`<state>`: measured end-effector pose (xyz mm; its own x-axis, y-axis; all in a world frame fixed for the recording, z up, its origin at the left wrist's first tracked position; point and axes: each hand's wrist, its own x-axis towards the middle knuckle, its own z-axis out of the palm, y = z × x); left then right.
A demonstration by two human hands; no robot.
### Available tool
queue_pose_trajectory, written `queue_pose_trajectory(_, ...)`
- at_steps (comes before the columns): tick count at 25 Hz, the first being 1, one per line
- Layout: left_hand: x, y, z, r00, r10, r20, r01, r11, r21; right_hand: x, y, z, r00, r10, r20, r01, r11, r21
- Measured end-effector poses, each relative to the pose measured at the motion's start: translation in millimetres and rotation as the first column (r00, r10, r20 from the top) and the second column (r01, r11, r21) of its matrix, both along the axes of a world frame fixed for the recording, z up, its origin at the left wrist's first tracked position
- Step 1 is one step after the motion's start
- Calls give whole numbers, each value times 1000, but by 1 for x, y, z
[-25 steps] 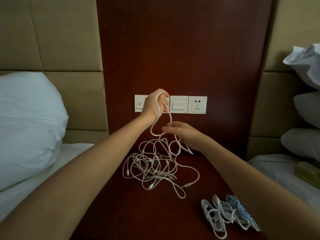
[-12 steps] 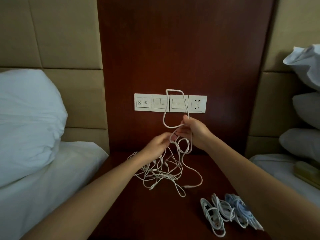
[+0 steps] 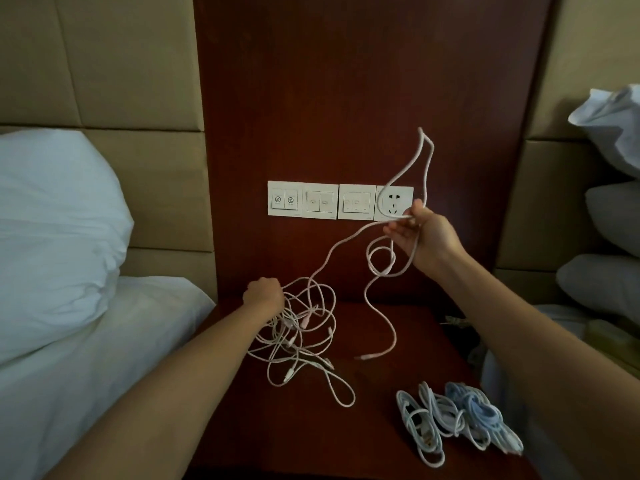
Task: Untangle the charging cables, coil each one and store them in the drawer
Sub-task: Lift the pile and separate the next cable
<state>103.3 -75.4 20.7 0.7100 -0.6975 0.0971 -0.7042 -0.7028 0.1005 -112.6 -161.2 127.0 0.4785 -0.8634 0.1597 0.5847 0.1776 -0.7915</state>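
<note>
A tangle of white charging cables [image 3: 298, 334] lies on the dark wooden nightstand [image 3: 374, 386]. My left hand [image 3: 264, 294] is curled into the tangle's upper left side, gripping strands and holding it down. My right hand [image 3: 422, 233] is raised to the right in front of the wall socket and pinches one white cable [image 3: 372, 299]. A loop of that cable stands up above the hand, another loop hangs below it, and its free end trails onto the nightstand. One strand runs from the right hand back into the tangle. No drawer is in view.
Coiled white and pale blue cables [image 3: 457, 419] lie at the nightstand's front right. A switch and socket panel [image 3: 322, 200] is on the wooden wall panel behind. Beds with white pillows [image 3: 52, 216] flank the nightstand on both sides.
My right hand has pulled one cable up and to the right, away from the tangle. My left hand has dropped to the tangle and grips it against the nightstand.
</note>
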Motion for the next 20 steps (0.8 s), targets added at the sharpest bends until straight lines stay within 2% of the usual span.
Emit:
queue_pose_trajectory(1,-6,-3,3,998,-66,23,66,998,-16,2,0,-2,1000,1,-8,-1,1000,-3)
queue_pose_trajectory(3,-20,-17,10,948,-316,23,316,940,-128,7,3,-4,1000,13,-21,-13,1000,-12)
queue_pose_trajectory(4,-30,-24,16,898,-436,-60,413,883,-224,10,5,-5,1000,25,-11,-25,1000,-16)
queue_pose_trajectory(6,-51,-33,26,732,-625,-273,510,767,-389,14,10,-1,998,55,44,-54,998,-11)
queue_pose_trajectory(7,-60,-35,28,667,-667,-332,536,739,-408,15,12,2,994,70,87,-71,997,9)
queue_pose_trajectory(8,-63,-36,28,643,-685,-341,554,724,-410,16,14,7,987,88,138,-94,995,35)
queue_pose_trajectory(10,-59,-39,26,665,-645,-375,436,744,-507,14,15,15,975,101,200,-114,992,55)
queue_pose_trajectory(12,-51,-38,23,702,-570,-426,277,770,-574,12,16,18,987,70,142,-73,997,13)
queue_pose_trajectory(13,-47,-33,25,778,-513,-362,283,801,-527,11,15,17,995,42,87,-41,999,-14)
queue_pose_trajectory(15,-37,-26,31,950,-308,-52,286,924,-255,10,13,12,999,-24,-28,22,998,-56)
queue_pose_trajectory(16,-36,-23,37,960,-243,139,263,954,-144,10,12,9,995,-49,-82,44,997,-68)
queue_pose_trajectory(17,-34,-21,44,940,-234,246,264,960,-94,11,11,5,989,-64,-130,56,996,-69)
queue_pose_trajectory(18,-32,-20,50,937,-248,246,292,942,-163,12,10,1,984,-71,-162,62,996,-60)
queue_pose_trajectory(19,-29,-22,56,950,-270,160,309,893,-328,13,11,-3,980,-71,-183,64,997,-44)
queue_pose_trajectory(20,-25,-24,60,953,-294,66,281,789,-546,16,11,-7,977,-69,-204,64,997,-34)
